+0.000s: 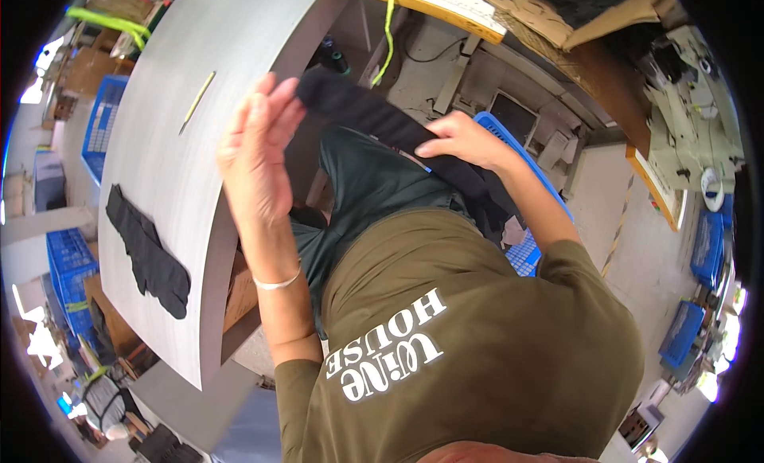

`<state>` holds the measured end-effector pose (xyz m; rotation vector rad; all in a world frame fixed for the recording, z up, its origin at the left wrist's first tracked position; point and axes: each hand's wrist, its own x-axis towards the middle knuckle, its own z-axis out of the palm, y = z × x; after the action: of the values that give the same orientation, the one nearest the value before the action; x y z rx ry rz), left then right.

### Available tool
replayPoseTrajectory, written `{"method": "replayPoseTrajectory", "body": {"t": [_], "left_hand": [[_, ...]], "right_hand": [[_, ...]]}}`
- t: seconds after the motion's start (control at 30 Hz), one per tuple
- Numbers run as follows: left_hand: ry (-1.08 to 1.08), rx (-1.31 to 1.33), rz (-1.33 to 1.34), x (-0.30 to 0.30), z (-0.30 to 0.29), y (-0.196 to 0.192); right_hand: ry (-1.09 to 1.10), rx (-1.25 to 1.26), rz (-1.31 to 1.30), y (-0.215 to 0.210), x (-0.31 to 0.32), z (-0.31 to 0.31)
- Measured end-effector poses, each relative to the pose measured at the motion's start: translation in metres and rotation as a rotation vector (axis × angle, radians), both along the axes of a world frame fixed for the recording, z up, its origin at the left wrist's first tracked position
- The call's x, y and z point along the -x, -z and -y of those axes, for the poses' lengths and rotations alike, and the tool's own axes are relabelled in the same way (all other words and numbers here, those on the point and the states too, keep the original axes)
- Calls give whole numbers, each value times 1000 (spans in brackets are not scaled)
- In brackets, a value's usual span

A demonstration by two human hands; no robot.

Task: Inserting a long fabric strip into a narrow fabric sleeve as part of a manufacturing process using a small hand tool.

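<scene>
A long black sock (362, 105) stretches across above my lap, slightly blurred. My right hand (465, 140) is closed on it, thumb on top, and more dark cloth hangs below that hand toward a blue basket. At the sock's far left end is my left hand (259, 148), its fingers stretched out and its palm showing. The fingertips are beside or just touching the cloth; I cannot tell which. Flat on the grey table (179, 33) to the left lies another dark sock or pair of socks (150, 254).
A thin yellowish pen-like tool (197, 102) lies on the table. The blue plastic basket (524, 254) stands at my right side. A sewing machine (684, 121) is at the far right. Yellow-green strips (387, 37) hang at the far edge. More blue crates (72, 264) stand beyond the table.
</scene>
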<state>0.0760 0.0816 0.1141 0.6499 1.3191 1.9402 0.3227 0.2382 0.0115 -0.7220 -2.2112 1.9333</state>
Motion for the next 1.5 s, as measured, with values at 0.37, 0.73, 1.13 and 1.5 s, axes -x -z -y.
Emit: {"method": "replayPoseTrajectory", "body": {"t": [0.37, 0.73, 1.13, 1.5], "left_hand": [[135, 166, 145, -17, -26, 51], [470, 341, 67, -66, -27, 90], [541, 390, 269, -88, -10, 91], [488, 378, 294, -85, -6, 88]], "right_hand": [[133, 550, 100, 16, -51, -2], [254, 240, -52, -3, -19, -51], [384, 281, -371, -86, 79, -55], [490, 308, -358, -85, 74, -50]]}}
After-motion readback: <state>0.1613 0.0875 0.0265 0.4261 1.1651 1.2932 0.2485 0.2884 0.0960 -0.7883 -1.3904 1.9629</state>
